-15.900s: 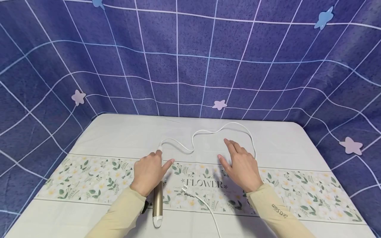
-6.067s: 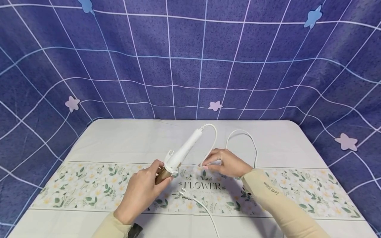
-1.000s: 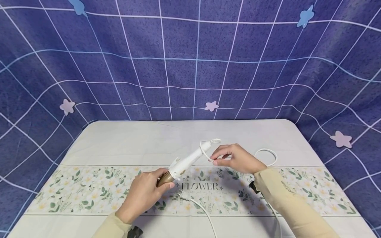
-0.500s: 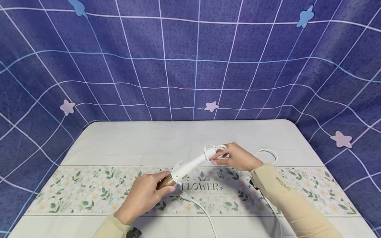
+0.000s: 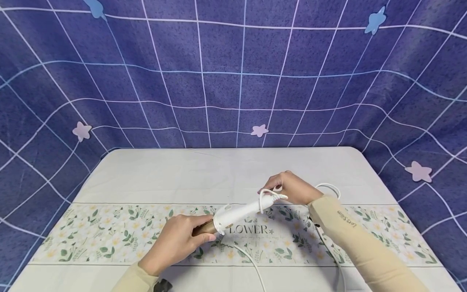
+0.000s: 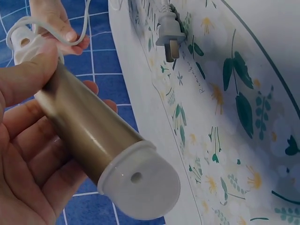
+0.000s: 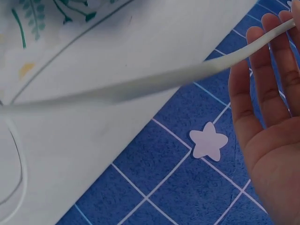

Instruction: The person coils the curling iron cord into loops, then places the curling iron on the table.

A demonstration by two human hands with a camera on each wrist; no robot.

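A curling iron (image 5: 240, 213) with a white handle and gold barrel is held above the table, its handle pointing right and slightly away. My left hand (image 5: 178, 241) grips the barrel (image 6: 89, 122) near the handle, thumb on top in the left wrist view. The barrel's white end cap (image 6: 145, 180) faces that camera. At the handle's far end, my right hand (image 5: 297, 190) pinches the white cord (image 5: 268, 191), which loops around the handle there. In the right wrist view the cord (image 7: 154, 84) runs taut to the fingers; the fingertips are partly cut off.
A two-prong plug (image 6: 171, 35) lies on the tablecloth (image 5: 157, 174) below the iron, its lead (image 5: 251, 261) running toward the front edge. More cord (image 5: 330, 186) curves on the table behind the right wrist. A purple grid curtain (image 5: 226, 81) hangs behind.
Earlier the iron lay on the table and the right hand was empty. It was then lifted and the cord taken up. Lately the handle dipped rightward as the right hand carried cord around it.
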